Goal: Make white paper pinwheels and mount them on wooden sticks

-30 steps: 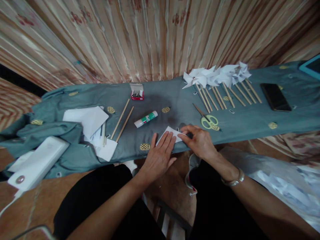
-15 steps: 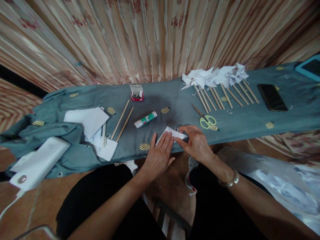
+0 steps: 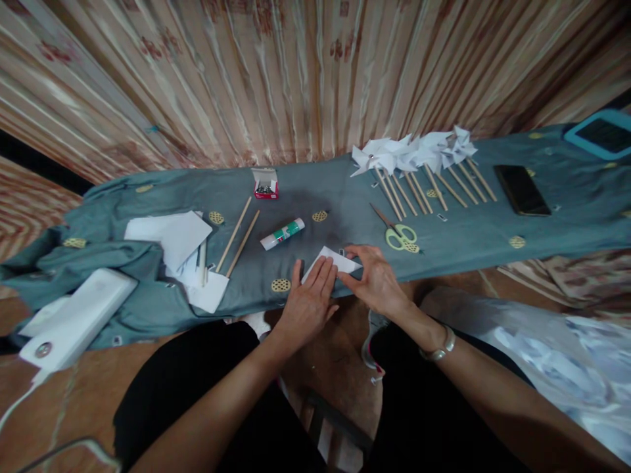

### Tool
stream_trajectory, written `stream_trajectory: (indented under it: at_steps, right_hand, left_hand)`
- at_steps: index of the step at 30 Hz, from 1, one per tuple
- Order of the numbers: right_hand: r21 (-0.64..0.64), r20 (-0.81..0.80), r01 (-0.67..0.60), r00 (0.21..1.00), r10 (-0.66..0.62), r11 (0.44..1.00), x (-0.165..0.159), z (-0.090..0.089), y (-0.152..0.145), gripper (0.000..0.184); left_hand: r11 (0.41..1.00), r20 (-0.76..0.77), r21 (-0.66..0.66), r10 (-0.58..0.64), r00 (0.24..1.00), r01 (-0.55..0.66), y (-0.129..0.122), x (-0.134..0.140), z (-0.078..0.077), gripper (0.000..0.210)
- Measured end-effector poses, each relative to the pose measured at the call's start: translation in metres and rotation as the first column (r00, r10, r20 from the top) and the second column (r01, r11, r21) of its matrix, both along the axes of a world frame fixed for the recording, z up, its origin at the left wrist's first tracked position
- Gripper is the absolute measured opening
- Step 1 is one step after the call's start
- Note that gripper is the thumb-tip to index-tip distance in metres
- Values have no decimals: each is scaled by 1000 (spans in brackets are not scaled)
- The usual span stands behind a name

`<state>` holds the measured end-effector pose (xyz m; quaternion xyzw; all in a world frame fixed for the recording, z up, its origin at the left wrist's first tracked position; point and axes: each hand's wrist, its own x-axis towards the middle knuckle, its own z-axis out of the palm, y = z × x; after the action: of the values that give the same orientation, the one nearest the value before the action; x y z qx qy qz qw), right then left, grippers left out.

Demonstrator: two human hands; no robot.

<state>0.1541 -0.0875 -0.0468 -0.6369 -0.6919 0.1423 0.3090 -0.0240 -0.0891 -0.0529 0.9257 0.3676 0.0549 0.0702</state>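
Observation:
A small white folded paper (image 3: 348,263) lies at the front edge of the cloth-covered table, roughly triangular in outline. My left hand (image 3: 310,295) rests flat on its left part, fingers stretched out and pressing it down. At the paper's right corner is my right hand (image 3: 375,279), thumb and index finger curled around it from the two edges. A glue stick (image 3: 282,234) lies beyond my left hand. Right of the paper are scissors (image 3: 400,235) with light green handles, blades slightly apart. The underside of the paper is hidden.
Several white paper pinwheels (image 3: 414,152) on wooden sticks lie in a row at the back. A red box (image 3: 266,189) of small metal pieces, two loose sticks (image 3: 233,234), paper sheets (image 3: 170,231), a white power bank (image 3: 79,320) and a dark phone (image 3: 521,189) lie about.
The raised flap of the paper now lies flatter. Both hands stay on it with little movement; the whole view has shifted slightly.

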Motion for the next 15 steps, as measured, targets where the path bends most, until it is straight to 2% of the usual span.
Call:
stream_trajectory:
  at_steps: [5,11,15]
  right_hand:
    - [-14,-30,17,999,-18,1000,11,-2,-3,36]
    - [-27,-27,9,1000,-9,1000,35,-5,-7,34]
    - [-19,-30,-21,999,20,1000,39,-7,-7,34]
  left_hand:
    - [1000,6,-4,6,1000,-6,-2,-7,2,65]
    - [996,-39,24,85,996,-84,-11,-37,5,64]
    - [994,-77,24,105,991,-104,-15,-50,7,64]
